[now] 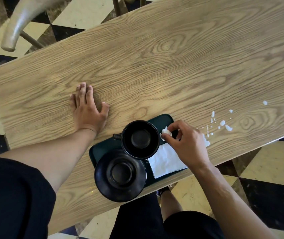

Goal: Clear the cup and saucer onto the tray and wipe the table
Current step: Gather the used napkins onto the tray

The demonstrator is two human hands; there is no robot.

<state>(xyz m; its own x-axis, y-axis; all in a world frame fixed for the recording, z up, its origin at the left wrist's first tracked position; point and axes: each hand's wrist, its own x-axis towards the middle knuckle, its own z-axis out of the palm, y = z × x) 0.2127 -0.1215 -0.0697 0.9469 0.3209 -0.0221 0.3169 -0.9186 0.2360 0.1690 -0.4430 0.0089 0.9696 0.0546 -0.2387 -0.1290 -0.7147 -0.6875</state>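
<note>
A black cup (140,139) and a black saucer (120,175) stand on a dark green tray (162,119) at the table's near edge, the saucer overhanging the tray's front. A flat white napkin (166,161) lies on the tray's right side. My right hand (186,142) hovers over the tray beside the cup, fingers pinched on a small crumpled white tissue (165,132). My left hand (87,107) rests flat on the wooden table (155,66), fingers spread, left of the tray. White spilled drops (223,124) dot the table to the right of my right hand.
A chair's pale curved back (22,23) stands beyond the table's far left edge. The floor has black and cream tiles (267,195). My dark clothing (13,195) fills the lower left, and my legs show below the table edge.
</note>
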